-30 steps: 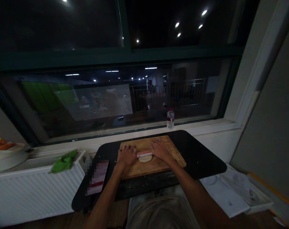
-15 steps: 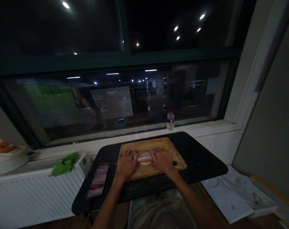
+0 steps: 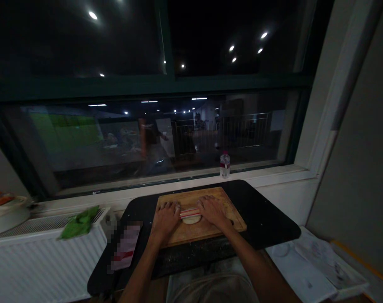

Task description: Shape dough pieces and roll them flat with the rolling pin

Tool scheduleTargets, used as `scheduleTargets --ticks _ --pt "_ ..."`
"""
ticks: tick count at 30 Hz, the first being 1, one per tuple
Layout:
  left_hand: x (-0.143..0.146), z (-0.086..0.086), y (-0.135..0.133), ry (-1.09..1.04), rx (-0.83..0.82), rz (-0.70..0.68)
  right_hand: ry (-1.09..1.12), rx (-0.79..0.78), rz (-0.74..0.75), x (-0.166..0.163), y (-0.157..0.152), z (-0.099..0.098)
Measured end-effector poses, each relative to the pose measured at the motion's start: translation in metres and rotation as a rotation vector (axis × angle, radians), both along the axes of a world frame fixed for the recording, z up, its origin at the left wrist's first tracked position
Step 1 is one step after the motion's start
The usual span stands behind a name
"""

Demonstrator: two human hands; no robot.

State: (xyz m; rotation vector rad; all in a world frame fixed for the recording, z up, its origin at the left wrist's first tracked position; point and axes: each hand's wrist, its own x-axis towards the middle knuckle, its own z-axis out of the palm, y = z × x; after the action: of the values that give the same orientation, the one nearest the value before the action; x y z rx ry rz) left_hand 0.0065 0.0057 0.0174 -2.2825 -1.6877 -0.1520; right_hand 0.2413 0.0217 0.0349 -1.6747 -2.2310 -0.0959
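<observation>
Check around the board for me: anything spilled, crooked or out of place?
Pale specks, likely flour or crumbs, lie scattered on the black table in front of the wooden board. A green cloth sits crumpled on the radiator. Nothing else stands out.

No writing can be read. The red label on the bottle (image 3: 224,165) is too small, the packet (image 3: 125,248) on the worktop (image 3: 267,219) is blurred, and the red band on the roller (image 3: 190,212) is too dim.
</observation>
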Motion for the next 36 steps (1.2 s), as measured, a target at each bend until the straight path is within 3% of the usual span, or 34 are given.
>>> scheduleTargets --ticks 20,26,36 --pt "0.008 -0.001 0.018 -0.213 -0.039 0.086 0.051 -0.002 0.025 0.006 0.035 -0.009" --pt "0.007 0.003 0.021 -0.208 -0.069 0.054 0.041 0.023 0.022 0.006 0.028 -0.008" --pt "0.003 -0.016 0.006 -0.261 0.023 0.052 -0.025 0.083 -0.021 0.003 -0.002 -0.014"
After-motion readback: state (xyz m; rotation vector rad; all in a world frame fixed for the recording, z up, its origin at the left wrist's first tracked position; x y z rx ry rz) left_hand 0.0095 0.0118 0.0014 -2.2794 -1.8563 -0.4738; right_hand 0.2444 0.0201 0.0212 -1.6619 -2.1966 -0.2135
